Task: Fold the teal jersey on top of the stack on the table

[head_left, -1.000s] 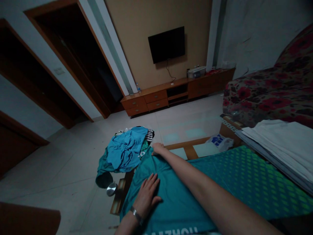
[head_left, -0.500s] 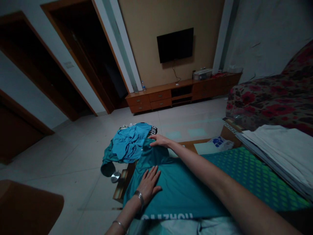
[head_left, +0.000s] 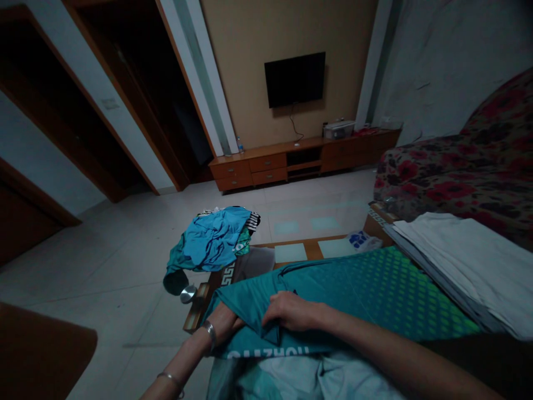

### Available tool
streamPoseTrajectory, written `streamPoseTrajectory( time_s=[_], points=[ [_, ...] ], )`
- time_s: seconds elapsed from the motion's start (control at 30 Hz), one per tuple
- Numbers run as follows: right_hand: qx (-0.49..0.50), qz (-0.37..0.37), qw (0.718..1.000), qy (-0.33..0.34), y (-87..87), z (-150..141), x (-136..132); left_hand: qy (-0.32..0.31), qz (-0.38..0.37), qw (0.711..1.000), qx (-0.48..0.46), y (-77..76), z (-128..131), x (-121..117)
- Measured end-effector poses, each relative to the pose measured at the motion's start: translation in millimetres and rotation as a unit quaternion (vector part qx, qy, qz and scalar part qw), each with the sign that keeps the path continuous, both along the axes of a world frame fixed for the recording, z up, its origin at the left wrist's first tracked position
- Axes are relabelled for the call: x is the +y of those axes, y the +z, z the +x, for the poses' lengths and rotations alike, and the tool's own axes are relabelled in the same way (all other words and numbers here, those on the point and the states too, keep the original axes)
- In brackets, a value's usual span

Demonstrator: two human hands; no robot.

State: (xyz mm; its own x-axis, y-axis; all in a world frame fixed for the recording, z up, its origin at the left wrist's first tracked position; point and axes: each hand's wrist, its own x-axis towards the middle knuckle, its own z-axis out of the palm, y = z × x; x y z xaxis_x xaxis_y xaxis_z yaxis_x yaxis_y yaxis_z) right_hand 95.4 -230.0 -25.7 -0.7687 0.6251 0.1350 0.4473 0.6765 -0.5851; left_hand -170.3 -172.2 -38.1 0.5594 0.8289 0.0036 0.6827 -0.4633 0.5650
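- Head view: right hand point(head_left: 291, 311), formerly farther out, now grips the folded-back teal shirt point(head_left: 333, 286) near left hand point(head_left: 222, 322).
- Shirt spread beneath right hand.
- Left hand now part-covered by fold; grip cannot be told.

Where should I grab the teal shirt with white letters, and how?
Probably pinch the teal shirt by its folded-over flap, coming from the right. The flap's near edge lies over the flatter lettered part, easy to pinch. The right hand grips there; the left hand is partly underneath, so the left looks crowded.
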Motion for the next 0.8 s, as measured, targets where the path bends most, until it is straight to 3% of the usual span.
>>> streamPoseTrajectory(
  time_s=[0.1,0.13,0.23,0.33,0.4,0.47,0.57,0.6,0.67,0.8],
  points=[
    [0.038,-0.022,0.999,-0.001,-4.1,13,-13,-0.093,0.036,0.990,0.097,-1.1,-18,0],
    [0.064,-0.040,0.997,-0.022,-3.2,19,-14,-0.098,0.044,0.988,0.107,-3.1,-24,-1],
    [0.118,-0.073,0.977,-0.160,-1.3,38,-7,-0.074,0.036,0.994,0.070,-11.1,-39,-5],
    [0.090,-0.066,0.932,-0.344,-5.5,46,11,0.048,-0.009,0.998,-0.026,-17.1,-45,-12],
    [0.040,-0.073,0.900,-0.427,-9.6,42,22,0.162,-0.058,0.977,-0.126,-18.0,-41,-14],
    [-0.005,-0.084,0.880,-0.467,-12.8,32,30,0.276,-0.121,0.922,-0.245,-16.2,-32,-11],
    [-0.032,-0.087,0.867,-0.490,-16.2,11,35,0.408,-0.217,0.808,-0.365,-10.9,-16,0],
    [-0.031,-0.085,0.865,-0.493,-17.7,4,36,0.429,-0.236,0.785,-0.379,-9.5,-12,4],
    [-0.018,-0.084,0.865,-0.494,-21.9,-5,37,0.445,-0.248,0.769,-0.386,-8.2,-5,12],
    [0.048,-0.088,0.878,-0.468,-34.4,-7,37,0.438,-0.225,0.784,-0.377,-13.3,-2,21]
  ],
)
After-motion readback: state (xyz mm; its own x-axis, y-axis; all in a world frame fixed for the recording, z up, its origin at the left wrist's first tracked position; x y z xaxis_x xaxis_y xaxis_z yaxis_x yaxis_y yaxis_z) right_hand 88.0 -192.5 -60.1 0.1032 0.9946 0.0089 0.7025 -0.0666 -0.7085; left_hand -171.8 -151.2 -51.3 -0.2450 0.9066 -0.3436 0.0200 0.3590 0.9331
